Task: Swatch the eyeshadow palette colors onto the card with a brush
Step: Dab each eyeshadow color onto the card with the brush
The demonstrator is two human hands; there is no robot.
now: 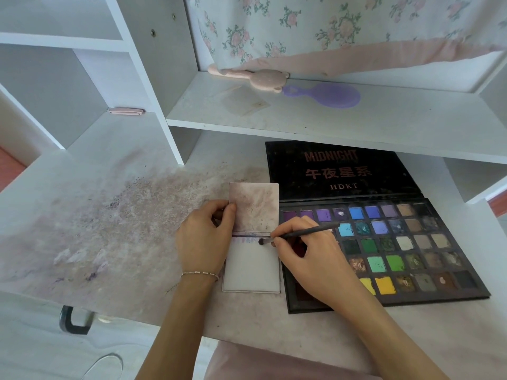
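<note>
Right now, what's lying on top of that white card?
A stained upper card overlaps the white card's top, pinched by the left hand. The brush tip touches faint purple swatches. Anything beneath the overlap is hidden.

left hand fingers curled, thumb pinching; right hand in pencil grip (both forearms bare).
</note>
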